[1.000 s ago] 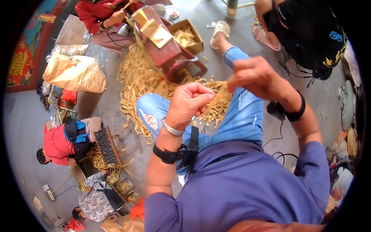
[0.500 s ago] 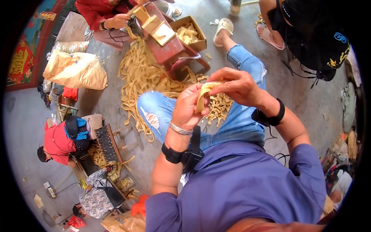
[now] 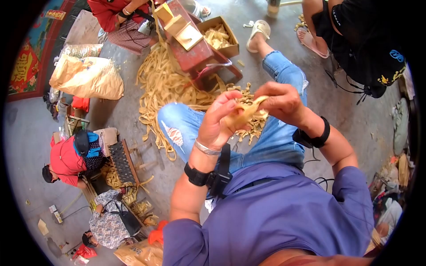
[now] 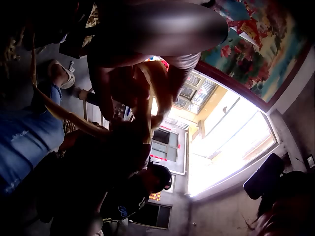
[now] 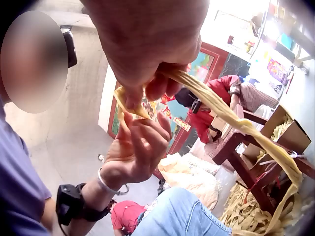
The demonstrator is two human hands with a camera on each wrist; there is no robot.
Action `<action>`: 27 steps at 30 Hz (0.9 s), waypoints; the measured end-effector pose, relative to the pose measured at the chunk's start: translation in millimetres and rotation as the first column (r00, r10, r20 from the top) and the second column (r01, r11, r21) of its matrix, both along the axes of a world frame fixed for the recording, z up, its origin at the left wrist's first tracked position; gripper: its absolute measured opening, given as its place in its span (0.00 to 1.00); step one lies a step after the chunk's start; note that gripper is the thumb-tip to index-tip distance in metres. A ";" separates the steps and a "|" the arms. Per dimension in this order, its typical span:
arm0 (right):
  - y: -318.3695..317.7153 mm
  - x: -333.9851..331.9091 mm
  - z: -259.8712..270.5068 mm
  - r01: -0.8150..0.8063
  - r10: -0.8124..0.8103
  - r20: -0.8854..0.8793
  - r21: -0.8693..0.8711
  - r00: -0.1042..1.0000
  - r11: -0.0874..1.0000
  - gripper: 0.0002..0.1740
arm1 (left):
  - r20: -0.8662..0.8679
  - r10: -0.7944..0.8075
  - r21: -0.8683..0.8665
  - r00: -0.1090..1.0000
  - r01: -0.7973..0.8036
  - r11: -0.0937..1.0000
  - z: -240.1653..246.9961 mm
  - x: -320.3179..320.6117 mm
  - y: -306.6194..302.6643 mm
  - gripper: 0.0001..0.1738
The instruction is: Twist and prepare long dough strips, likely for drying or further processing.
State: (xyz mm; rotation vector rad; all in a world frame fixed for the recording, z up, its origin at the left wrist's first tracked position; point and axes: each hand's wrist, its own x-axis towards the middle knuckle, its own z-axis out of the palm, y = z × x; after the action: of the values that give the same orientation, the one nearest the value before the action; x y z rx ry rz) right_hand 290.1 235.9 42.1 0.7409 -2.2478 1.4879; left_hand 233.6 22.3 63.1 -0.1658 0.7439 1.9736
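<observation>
Here the pale yellow strip (image 3: 246, 111) is up in the air over the person's jeans-clad knees, bunched between both hands and touching each of them. The right hand (image 3: 284, 101) pinches it between thumb and curled fingers. In the right wrist view the strip (image 5: 224, 112) runs out from that grip and hangs in a long band toward the floor. The left hand (image 3: 217, 120) has its bent fingers and thumb closed on the strip's near end, palm turned toward the right hand. The right wrist view shows its fingertips (image 5: 147, 125) just below the right hand (image 5: 142, 44). The left wrist view is too dark to show the grip clearly.

Just beyond the hands, a loose heap of strips (image 3: 162, 86) spreads over the concrete floor (image 3: 341, 119) between and past the person's legs. At the far edge of the heap stands a red wooden machine (image 3: 195, 51), with an open cardboard box (image 3: 222, 37) of cut pieces beside it. A tan sack (image 3: 86, 77) lies toward the floor's left side. Nearer, along that side, a seated person in a red cap (image 3: 66, 162) sits beside a low wooden frame (image 3: 122, 166).
</observation>
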 end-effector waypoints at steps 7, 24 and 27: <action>-25.8 -2.3 6.8 0.133 -0.131 0.023 -0.273 0.991 0.953 0.08 | -0.595 0.229 -0.218 0.771 -0.429 0.877 -1.3 11.2 17.3 0.28; -43.4 3.7 -6.5 0.230 -0.077 0.346 -0.430 0.935 0.873 0.05 | -0.713 0.216 -0.251 0.668 -0.530 0.810 -0.3 13.7 22.6 0.17; -50.7 5.1 -14.1 0.322 0.030 0.499 -0.604 0.866 0.729 0.05 | -0.946 -0.263 -0.324 0.191 -0.625 0.710 -5.0 18.3 23.4 0.20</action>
State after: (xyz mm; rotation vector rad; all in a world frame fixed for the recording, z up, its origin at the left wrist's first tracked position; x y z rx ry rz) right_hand 295.2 185.1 28.0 -0.0611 -1.7352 2.3834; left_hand 251.9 45.7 58.2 0.7568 2.4800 1.7262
